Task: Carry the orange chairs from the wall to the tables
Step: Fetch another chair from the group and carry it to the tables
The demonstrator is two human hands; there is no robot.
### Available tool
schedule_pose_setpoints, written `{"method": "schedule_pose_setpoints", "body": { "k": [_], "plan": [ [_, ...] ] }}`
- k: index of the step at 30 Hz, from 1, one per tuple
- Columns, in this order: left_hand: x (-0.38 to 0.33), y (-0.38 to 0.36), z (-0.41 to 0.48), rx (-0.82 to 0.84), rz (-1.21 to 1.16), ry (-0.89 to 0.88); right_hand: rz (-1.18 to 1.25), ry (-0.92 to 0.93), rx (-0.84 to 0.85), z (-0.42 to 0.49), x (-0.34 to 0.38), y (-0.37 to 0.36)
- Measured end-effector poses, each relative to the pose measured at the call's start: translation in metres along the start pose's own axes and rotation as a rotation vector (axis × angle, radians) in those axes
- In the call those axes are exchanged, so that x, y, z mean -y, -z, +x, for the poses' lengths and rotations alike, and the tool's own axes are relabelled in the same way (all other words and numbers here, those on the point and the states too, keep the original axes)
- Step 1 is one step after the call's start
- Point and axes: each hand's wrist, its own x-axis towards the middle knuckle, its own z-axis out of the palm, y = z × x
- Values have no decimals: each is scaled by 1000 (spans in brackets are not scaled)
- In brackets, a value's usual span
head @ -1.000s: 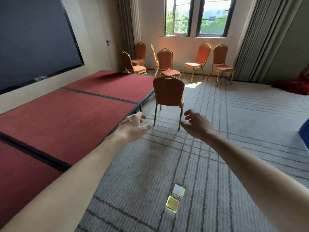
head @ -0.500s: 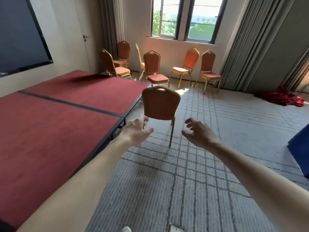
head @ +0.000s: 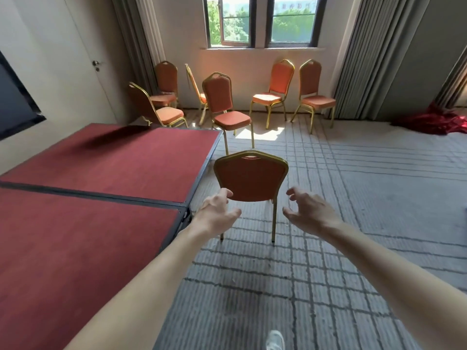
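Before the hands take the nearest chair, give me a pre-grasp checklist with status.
1. Left hand free, fingers spread: ok.
2. Right hand free, fingers loosely curled: ok.
3. Nearest chair upright, back toward the person: ok.
4. Grip on its backrest: not ok, neither hand holds it yet.
5. Gap between chair and red platform edge: cannot tell.

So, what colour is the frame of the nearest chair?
Gold. The frame of the nearest chair shows best in the head view, the only one.

A function hall: red-carpeted stage [head: 121, 160], banquet chairs [head: 281, 78] (gold-framed), heavy curtains [head: 366, 59].
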Motion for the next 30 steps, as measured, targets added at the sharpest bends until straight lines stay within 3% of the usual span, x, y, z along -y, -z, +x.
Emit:
{"method": "schedule_pose_setpoints", "body": {
  "k": [8,15,23,26,30],
  "plan": [
    [6,-16,202,-4,52,2,114,46,-25,201,-43,-33],
    [6,-26,351,-4,50,110,46,61,130,381,-67,-52],
    [30,-61,460,63,116,146,-65,114,269,483,-82,-109],
    [49,-74,499,36,121,77,-135,123,327,512,-83,-136],
    [84,-85,560,225,230,-44,-280,225,445,564,-86,-166]
  ]
}}
